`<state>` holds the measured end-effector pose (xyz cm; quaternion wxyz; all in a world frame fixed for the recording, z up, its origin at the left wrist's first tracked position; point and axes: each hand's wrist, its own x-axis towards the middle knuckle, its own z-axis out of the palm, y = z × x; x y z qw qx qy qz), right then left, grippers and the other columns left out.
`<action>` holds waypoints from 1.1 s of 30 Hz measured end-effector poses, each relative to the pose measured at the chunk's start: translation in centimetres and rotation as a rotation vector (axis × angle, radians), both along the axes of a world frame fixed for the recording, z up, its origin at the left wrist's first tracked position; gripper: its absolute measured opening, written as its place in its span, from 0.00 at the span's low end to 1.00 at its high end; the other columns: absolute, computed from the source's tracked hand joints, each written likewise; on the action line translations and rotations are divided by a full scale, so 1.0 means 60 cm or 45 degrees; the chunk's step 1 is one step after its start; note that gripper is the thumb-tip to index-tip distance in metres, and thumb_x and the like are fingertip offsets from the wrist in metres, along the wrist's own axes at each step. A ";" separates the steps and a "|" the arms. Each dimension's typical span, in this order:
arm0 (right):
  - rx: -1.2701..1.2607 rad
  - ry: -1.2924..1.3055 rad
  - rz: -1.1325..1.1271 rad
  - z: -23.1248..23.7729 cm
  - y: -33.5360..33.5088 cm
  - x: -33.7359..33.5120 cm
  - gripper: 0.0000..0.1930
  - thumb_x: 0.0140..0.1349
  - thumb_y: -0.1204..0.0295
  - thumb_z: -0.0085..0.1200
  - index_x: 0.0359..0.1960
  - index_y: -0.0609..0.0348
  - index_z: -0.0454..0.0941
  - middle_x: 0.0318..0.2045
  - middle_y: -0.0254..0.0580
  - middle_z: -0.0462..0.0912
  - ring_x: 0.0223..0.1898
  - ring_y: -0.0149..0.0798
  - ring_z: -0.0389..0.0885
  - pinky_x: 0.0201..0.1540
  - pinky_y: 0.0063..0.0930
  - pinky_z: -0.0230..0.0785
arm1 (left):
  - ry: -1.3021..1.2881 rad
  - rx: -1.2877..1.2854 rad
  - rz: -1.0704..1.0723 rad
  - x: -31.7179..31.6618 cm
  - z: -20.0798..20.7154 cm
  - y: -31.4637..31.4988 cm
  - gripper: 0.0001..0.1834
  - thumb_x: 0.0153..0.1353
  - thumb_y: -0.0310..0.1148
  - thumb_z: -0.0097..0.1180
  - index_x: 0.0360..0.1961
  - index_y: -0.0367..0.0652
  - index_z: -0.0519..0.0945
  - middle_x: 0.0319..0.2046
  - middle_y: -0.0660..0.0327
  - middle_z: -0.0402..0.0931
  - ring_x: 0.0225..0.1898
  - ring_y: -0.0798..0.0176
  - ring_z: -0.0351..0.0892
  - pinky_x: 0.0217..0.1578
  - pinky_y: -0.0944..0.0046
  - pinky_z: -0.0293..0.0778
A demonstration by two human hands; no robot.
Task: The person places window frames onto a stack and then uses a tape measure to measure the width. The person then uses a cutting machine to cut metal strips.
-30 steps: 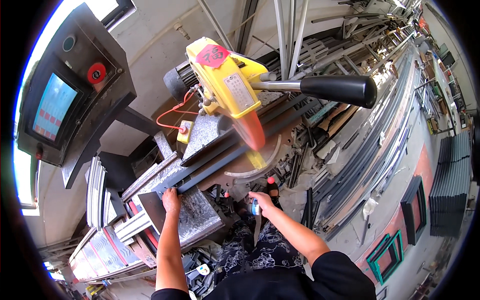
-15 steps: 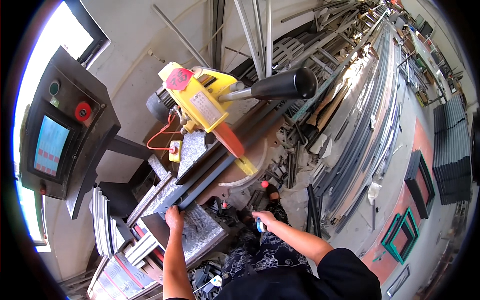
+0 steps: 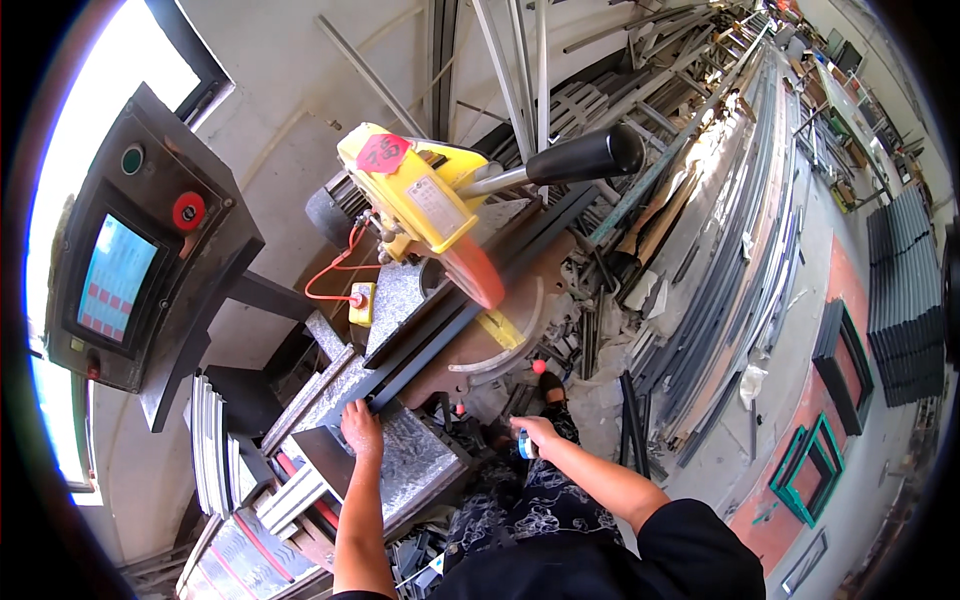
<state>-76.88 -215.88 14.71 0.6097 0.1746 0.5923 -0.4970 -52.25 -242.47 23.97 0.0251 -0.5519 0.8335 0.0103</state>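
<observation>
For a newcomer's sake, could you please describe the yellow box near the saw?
Find the yellow saw head. Follow the orange cable from its left side to the box below. Unlike the grey slab beside it, it is yellow, with a red spot.

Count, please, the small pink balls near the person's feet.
2: one pink ball ahead of the right hand; a second ball farther left, between it and the left hand. Others may be hidden.
</observation>
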 end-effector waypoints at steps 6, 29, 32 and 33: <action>0.036 0.022 0.039 0.008 0.025 0.021 0.13 0.53 0.64 0.65 0.27 0.61 0.79 0.24 0.36 0.79 0.26 0.32 0.76 0.30 0.28 0.68 | 0.143 -0.217 -0.232 -0.018 -0.004 -0.020 0.42 0.36 0.33 0.71 0.56 0.39 0.67 0.46 0.49 0.70 0.50 0.45 0.69 0.53 0.51 0.66; -0.152 -0.099 -0.423 0.071 0.132 0.035 0.12 0.55 0.63 0.63 0.28 0.59 0.81 0.24 0.36 0.79 0.25 0.30 0.75 0.28 0.27 0.66 | 0.146 0.422 -0.255 -0.141 0.102 0.345 0.32 0.43 0.42 0.62 0.46 0.31 0.67 0.34 0.36 0.75 0.38 0.32 0.76 0.40 0.43 0.71; -0.207 -0.143 -0.449 0.090 0.182 0.012 0.12 0.56 0.61 0.63 0.28 0.58 0.81 0.23 0.35 0.78 0.25 0.30 0.75 0.29 0.26 0.66 | 0.144 0.393 -0.288 -0.192 0.145 0.391 0.31 0.43 0.40 0.61 0.46 0.31 0.68 0.34 0.37 0.76 0.37 0.33 0.76 0.41 0.45 0.71; -0.219 -0.163 -0.463 0.095 0.204 0.003 0.13 0.56 0.61 0.63 0.28 0.58 0.81 0.23 0.35 0.78 0.26 0.30 0.75 0.30 0.26 0.66 | 0.169 0.417 -0.266 -0.204 0.160 0.411 0.30 0.43 0.40 0.61 0.45 0.31 0.68 0.34 0.37 0.76 0.37 0.34 0.76 0.41 0.46 0.71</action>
